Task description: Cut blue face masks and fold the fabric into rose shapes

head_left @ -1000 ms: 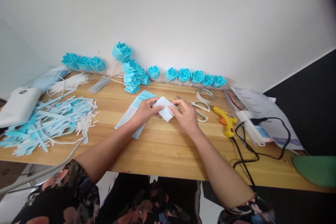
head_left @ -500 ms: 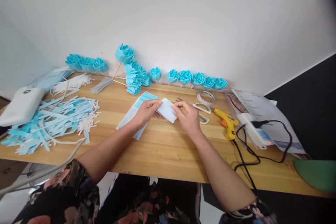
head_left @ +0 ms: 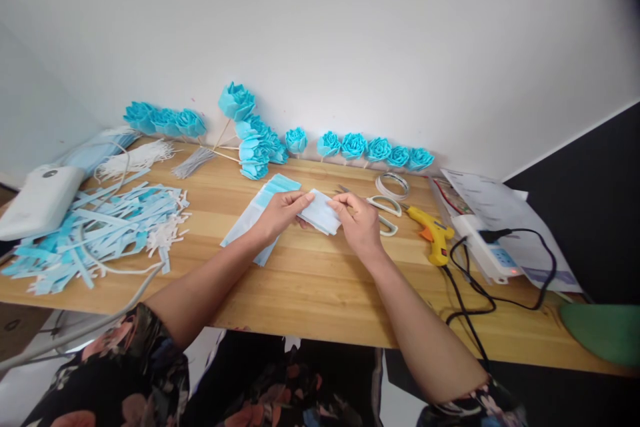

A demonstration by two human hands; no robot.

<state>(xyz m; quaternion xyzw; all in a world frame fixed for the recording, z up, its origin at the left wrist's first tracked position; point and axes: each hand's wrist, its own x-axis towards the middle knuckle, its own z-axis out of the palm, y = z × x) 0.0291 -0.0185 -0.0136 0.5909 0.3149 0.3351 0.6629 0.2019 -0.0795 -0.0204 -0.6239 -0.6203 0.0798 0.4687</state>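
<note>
Between my two hands, above the middle of the table, is a folded pale blue-white fabric piece [head_left: 321, 212], like mask material. My left hand [head_left: 283, 211] pinches its left edge with the thumb on top; the fingers beneath are mostly hidden. At its right edge my right hand [head_left: 357, 219] grips the upper corner between thumb and fingers. Under and beside my left hand lie flat blue fabric strips [head_left: 265, 203] on the wood. Just beyond my right hand rest scissors [head_left: 385, 205] with white handles, their blades partly hidden.
Blue fabric flowers [head_left: 353, 146] line the wall. Fabric scraps [head_left: 120, 220], a white power bank [head_left: 43, 202] and grey wires [head_left: 195, 161] lie left. A tape roll [head_left: 392, 185], yellow glue gun [head_left: 433, 235], its black cord, and a power strip [head_left: 487, 250] with papers [head_left: 520, 233] occupy the right.
The folded fabric has turned slightly flatter and shows a little more of its face. Both hands keep nearly the same places and grips.
</note>
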